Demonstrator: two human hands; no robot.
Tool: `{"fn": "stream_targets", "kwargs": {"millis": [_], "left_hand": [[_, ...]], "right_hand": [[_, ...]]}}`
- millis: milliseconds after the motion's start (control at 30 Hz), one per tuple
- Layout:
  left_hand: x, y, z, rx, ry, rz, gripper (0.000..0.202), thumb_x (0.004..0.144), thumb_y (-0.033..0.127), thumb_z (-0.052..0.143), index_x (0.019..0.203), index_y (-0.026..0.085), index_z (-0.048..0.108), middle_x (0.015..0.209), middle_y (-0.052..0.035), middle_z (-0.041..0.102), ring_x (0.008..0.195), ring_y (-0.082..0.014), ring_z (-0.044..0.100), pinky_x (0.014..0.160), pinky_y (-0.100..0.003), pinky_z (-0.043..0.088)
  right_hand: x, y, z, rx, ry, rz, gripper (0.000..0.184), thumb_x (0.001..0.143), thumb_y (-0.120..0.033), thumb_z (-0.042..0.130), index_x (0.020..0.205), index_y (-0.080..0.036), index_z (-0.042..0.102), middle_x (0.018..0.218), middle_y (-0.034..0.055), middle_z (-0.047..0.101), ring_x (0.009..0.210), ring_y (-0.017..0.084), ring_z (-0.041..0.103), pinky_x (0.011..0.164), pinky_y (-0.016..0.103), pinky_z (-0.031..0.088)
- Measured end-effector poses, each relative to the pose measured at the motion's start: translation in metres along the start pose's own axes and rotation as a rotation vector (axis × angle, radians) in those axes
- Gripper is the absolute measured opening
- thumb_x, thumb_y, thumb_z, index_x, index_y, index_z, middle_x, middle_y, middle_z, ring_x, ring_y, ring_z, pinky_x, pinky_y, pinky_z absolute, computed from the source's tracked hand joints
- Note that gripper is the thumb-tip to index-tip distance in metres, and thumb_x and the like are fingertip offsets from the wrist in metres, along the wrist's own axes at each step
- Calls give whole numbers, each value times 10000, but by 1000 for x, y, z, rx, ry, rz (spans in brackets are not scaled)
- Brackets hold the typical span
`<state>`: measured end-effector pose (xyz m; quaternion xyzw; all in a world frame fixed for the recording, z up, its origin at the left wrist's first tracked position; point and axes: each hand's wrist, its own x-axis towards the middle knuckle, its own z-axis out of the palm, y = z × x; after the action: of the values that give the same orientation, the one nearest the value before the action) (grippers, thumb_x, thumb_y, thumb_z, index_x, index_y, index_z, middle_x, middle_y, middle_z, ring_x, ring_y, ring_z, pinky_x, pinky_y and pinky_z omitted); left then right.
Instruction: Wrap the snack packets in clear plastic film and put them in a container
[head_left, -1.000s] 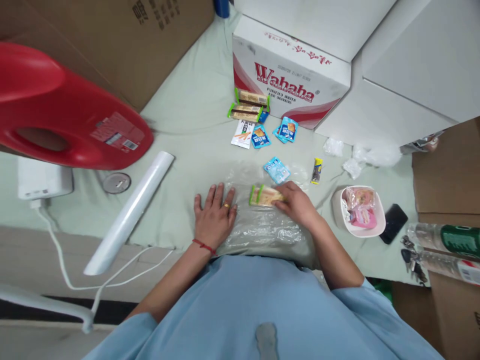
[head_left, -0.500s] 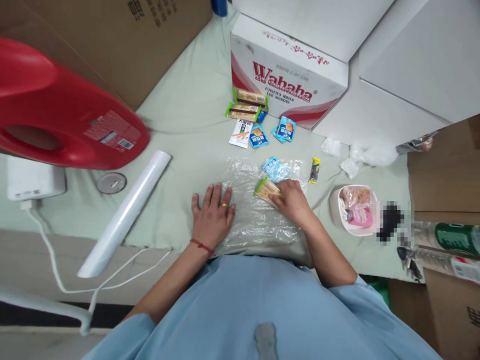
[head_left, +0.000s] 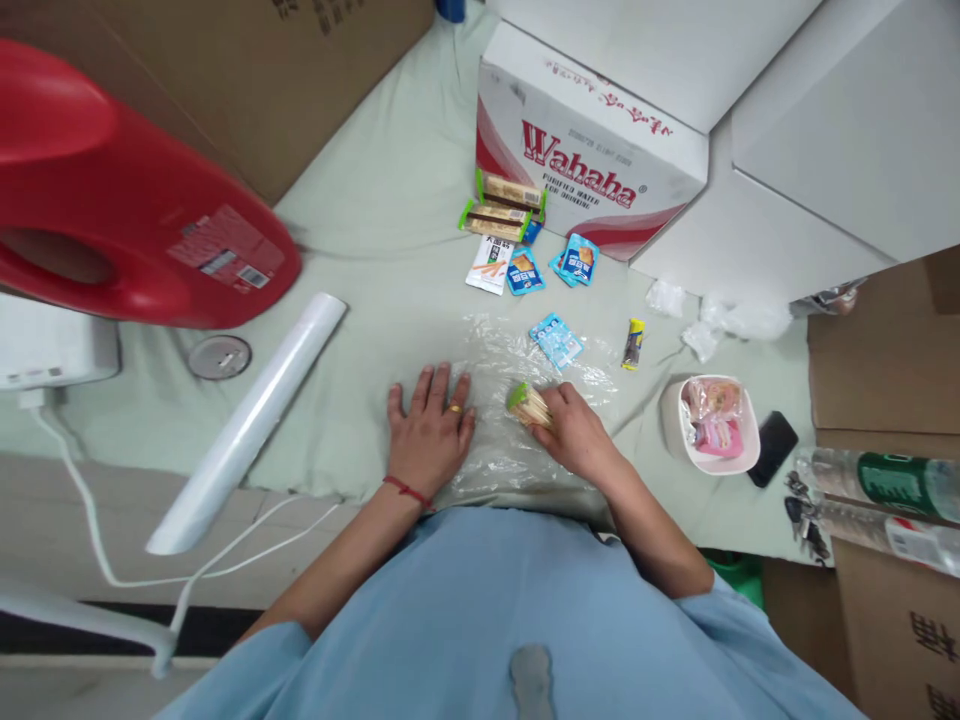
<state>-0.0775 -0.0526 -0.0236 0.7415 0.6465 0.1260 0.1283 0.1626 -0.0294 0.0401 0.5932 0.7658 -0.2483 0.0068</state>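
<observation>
My left hand [head_left: 430, 430] lies flat with its fingers spread at the left edge of a clear plastic sheet or bag [head_left: 495, 455]. A snack packet [head_left: 529, 405] with a green end is gripped in my right hand [head_left: 576, 432], just over the plastic. Part of the packet is hidden by my fingers. Beyond it a light-blue sachet [head_left: 556, 340] rests on the plastic. Farther back, two green-ended snack packets [head_left: 495, 220], a white snack packet [head_left: 491, 264] and several blue sachets [head_left: 581, 259] are grouped before the carton. A small yellow-and-dark packet [head_left: 632, 344] lies to the right.
A white tub [head_left: 670, 420] holding wrapped snacks stands at right, near a phone [head_left: 774, 448], keys [head_left: 806, 525] and bottles [head_left: 892, 480]. The Wahaha carton [head_left: 592, 150] is at the back. A white roll [head_left: 247, 425] and a big red jug [head_left: 150, 220] occupy the left.
My right hand has moved slightly toward me and left, tilting the snack packet and drawing it away from the light-blue sachet. My left hand stays flat. The camera view has shifted slightly.
</observation>
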Motion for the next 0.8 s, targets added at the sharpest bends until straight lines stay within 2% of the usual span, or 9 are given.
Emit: {"fn": "stream_targets", "kwargs": {"millis": [100, 200, 367, 467, 533, 567, 700, 800], "left_hand": [[0, 0, 0, -29, -9, -6, 561, 1075, 393, 381, 1609, 250, 480, 1721, -152, 378, 1614, -342, 304, 1299, -678, 67], [0, 0, 0, -34, -9, -10, 568, 1072, 392, 389, 1619, 261, 464, 1722, -146, 379, 1617, -336, 298, 1301, -672, 56], [-1, -2, 2, -9, 2, 5, 557, 1077, 388, 374, 1599, 231, 490, 1726, -160, 369, 1625, -335, 280, 1302, -667, 54], [-1, -3, 4, -8, 18, 13, 550, 1076, 384, 393, 1599, 242, 488, 1717, -156, 387, 1619, -330, 297, 1304, -659, 58], [-1, -3, 4, -5, 24, 16, 546, 1078, 387, 398, 1597, 245, 493, 1712, -154, 398, 1615, -328, 307, 1304, -653, 65], [-1, -3, 4, -3, 25, 15, 544, 1080, 388, 396, 1595, 245, 496, 1711, -153, 400, 1614, -327, 310, 1304, -651, 69], [0, -3, 3, 8, 19, 6, 548, 1082, 391, 385, 1601, 249, 488, 1718, -151, 386, 1619, -326, 296, 1303, -653, 65], [0, -2, 1, 11, 10, 11, 549, 1084, 392, 372, 1593, 231, 501, 1714, -162, 392, 1617, -339, 297, 1300, -663, 69]], "right_hand": [[2, 13, -2, 47, 100, 13, 244, 970, -316, 627, 1189, -210, 609, 1124, 104, 619, 976, 271, 608, 786, 364, 493], [19, 17, -9, 2, 221, -24, 270, 975, -310, 605, 1222, -202, 612, 1154, 132, 611, 1056, 307, 589, 833, 393, 491], [49, -1, 0, -209, 167, -200, 409, 975, -254, 626, 1376, -178, 624, 1228, 176, 621, 1163, 352, 519, 978, 471, 414], [51, -5, 13, -210, 135, -308, 633, 985, -454, 669, 1535, -179, 524, 1242, 178, 624, 1175, 363, 493, 999, 493, 390], [47, -2, 17, -149, 144, -330, 784, 966, -600, 661, 1588, -164, 464, 1251, 177, 619, 1167, 358, 495, 1012, 494, 397], [45, 0, 17, -117, 159, -317, 811, 967, -627, 648, 1599, -159, 448, 1268, 178, 613, 1165, 353, 498, 1023, 493, 401], [43, 4, 8, -79, 158, -241, 708, 969, -548, 685, 1547, -175, 516, 1415, 195, 566, 1234, 365, 493, 1065, 501, 403], [43, 0, -1, -119, 79, -200, 608, 953, -503, 726, 1463, -199, 596, 1353, 174, 625, 1197, 369, 515, 1025, 498, 415]]}}
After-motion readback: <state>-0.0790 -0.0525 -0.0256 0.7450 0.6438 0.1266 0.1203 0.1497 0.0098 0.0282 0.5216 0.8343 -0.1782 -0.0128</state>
